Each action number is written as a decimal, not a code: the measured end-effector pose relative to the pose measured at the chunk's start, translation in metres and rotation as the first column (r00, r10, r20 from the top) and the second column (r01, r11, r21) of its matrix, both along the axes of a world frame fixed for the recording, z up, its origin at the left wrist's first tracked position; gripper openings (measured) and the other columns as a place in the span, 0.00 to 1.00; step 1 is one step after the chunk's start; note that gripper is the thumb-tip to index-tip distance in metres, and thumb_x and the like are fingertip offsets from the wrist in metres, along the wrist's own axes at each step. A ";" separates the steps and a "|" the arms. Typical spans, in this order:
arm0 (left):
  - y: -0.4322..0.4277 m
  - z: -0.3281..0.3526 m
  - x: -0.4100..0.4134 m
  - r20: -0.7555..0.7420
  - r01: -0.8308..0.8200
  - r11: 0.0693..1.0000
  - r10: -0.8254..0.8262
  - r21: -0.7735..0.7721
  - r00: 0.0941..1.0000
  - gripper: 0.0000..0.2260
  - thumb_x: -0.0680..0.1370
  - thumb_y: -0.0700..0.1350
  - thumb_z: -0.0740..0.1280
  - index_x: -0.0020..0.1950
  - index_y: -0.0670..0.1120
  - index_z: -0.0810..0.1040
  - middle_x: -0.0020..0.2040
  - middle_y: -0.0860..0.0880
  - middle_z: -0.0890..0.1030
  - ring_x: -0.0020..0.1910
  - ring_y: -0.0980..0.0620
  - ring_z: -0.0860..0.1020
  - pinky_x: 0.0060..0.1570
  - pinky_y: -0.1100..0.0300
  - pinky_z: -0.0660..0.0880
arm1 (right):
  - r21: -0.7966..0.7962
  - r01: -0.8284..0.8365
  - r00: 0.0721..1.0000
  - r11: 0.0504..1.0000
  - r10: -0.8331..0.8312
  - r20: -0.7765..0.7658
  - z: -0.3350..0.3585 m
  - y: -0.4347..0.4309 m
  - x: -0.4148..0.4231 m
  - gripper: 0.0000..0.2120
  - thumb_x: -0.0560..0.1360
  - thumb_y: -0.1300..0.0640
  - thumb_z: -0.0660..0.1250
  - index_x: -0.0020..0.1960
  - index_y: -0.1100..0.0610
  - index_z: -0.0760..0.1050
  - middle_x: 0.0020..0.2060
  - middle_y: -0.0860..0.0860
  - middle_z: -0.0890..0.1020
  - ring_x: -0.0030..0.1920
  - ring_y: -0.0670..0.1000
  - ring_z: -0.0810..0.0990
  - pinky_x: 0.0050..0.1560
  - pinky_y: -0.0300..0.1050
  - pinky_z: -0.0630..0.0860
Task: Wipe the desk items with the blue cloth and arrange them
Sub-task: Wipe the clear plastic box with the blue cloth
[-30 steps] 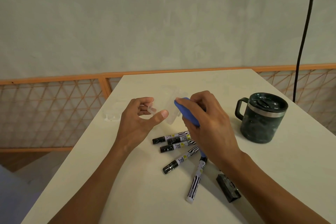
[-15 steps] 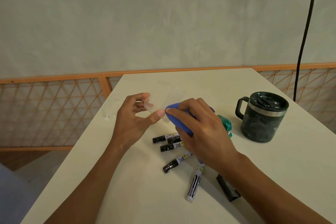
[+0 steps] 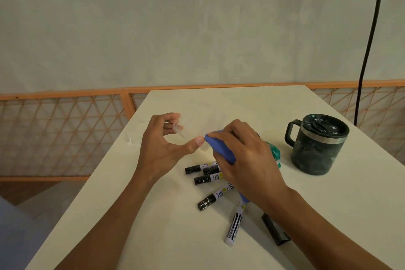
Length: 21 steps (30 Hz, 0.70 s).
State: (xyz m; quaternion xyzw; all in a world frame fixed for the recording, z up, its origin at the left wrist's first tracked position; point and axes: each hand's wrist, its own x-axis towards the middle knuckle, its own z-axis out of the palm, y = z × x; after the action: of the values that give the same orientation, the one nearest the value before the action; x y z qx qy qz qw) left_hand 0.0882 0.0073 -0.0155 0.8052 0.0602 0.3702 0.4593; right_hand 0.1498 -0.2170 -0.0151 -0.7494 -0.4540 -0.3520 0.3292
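I have the clear plastic piece (image 3: 186,136) lifted off the desk (image 3: 153,226), over its far-left part. My left hand (image 3: 162,149) pinches it, with the thumb at its near end and the curled fingers at its far end. What I can make out of its edge runs slantwise from the fingers down to the thumb; the rest is too transparent to trace. My right hand (image 3: 247,160) is curled round the bunched blue cloth (image 3: 219,149), and the cloth's nose touches the piece just right of my left thumb. So the piece lies to the left of the cloth and a little beyond it, and I judge the wipe should run along that slant, away from me toward the far-left corner. The right hand is the one to move while the left steadies. The markers (image 3: 210,173) lie scattered under my right wrist, with the mug (image 3: 315,144) well apart near the right edge, both probably waiting their turn
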 end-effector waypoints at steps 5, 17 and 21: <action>-0.002 0.001 0.001 0.001 -0.063 0.996 0.063 0.064 0.998 0.42 0.61 0.72 0.80 0.69 0.52 0.77 0.63 0.58 0.78 0.59 0.58 0.82 0.57 0.66 0.79 | -0.026 0.091 0.996 0.996 -0.090 0.029 0.003 -0.002 0.002 0.12 0.81 0.57 0.70 0.63 0.58 0.83 0.49 0.53 0.78 0.45 0.52 0.75 0.33 0.50 0.77; -0.011 0.005 -0.004 0.087 -0.104 0.979 0.090 0.173 0.992 0.45 0.60 0.70 0.81 0.71 0.49 0.76 0.65 0.56 0.76 0.60 0.59 0.80 0.59 0.67 0.77 | 0.159 0.130 0.979 0.979 -0.102 -0.176 0.007 -0.004 0.005 0.12 0.76 0.55 0.80 0.56 0.58 0.84 0.47 0.51 0.83 0.42 0.51 0.82 0.41 0.46 0.80; -0.011 0.007 -0.005 0.121 -0.127 0.964 0.101 0.234 0.987 0.48 0.59 0.68 0.83 0.71 0.46 0.75 0.66 0.53 0.76 0.60 0.60 0.79 0.59 0.70 0.75 | 0.252 0.120 0.926 0.960 -0.016 -0.378 0.013 -0.004 0.002 0.05 0.76 0.55 0.80 0.49 0.54 0.86 0.43 0.45 0.84 0.43 0.44 0.81 0.46 0.31 0.74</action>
State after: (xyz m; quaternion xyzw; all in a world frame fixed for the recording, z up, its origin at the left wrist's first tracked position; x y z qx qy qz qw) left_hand 0.0834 -0.0040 -0.0088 0.8289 0.0362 0.4439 0.3386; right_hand 0.1517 -0.2211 -0.0020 -0.7658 -0.3045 -0.2735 0.4960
